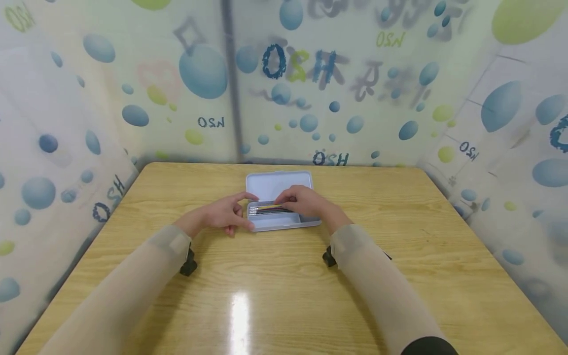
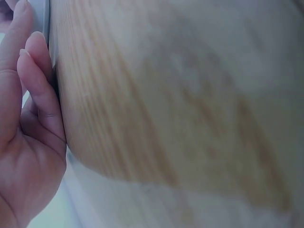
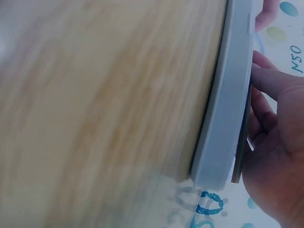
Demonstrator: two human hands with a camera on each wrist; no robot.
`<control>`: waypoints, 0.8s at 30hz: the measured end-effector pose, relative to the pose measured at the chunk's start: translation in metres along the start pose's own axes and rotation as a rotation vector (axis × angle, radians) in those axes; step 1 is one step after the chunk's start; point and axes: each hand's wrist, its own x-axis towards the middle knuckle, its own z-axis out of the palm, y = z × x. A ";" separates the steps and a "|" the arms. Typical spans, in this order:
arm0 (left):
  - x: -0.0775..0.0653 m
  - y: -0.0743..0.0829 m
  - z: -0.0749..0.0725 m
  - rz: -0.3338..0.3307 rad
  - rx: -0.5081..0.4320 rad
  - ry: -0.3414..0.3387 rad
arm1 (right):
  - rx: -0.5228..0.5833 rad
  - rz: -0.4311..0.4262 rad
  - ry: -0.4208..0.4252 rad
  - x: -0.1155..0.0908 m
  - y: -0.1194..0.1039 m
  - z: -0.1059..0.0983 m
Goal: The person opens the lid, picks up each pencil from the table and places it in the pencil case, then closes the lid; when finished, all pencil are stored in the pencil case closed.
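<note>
A pale blue pencil case [image 1: 275, 223] lies on the table with its lid [image 1: 272, 183] folded back. Several pencils [image 1: 264, 211] are side by side in its rear compartment. My left hand [image 1: 224, 214] holds the case at its left end, index finger at the back and thumb at the front corner; its other fingers curl in the left wrist view. From the right, my right hand [image 1: 306, 201] reaches over the case and pinches a pencil [image 1: 278, 205] just above the others. A pencil's end [image 3: 240, 164] sticks out beneath that palm in the right wrist view.
The wooden table [image 1: 248, 276] has its far edge behind the case. A printed cloth backdrop [image 1: 284, 108] with blue and green drops surrounds the table at the back and sides. A small dark thin object [image 1: 387, 255] shows beside the right forearm.
</note>
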 end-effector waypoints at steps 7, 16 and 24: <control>0.001 0.000 -0.001 -0.008 -0.014 -0.008 | 0.006 0.011 -0.010 0.004 -0.003 0.001; 0.001 -0.001 0.000 -0.011 -0.008 -0.011 | -0.017 0.006 -0.016 0.001 -0.006 0.000; 0.000 -0.001 0.000 -0.008 -0.019 -0.006 | -0.011 0.039 0.031 -0.028 -0.005 -0.017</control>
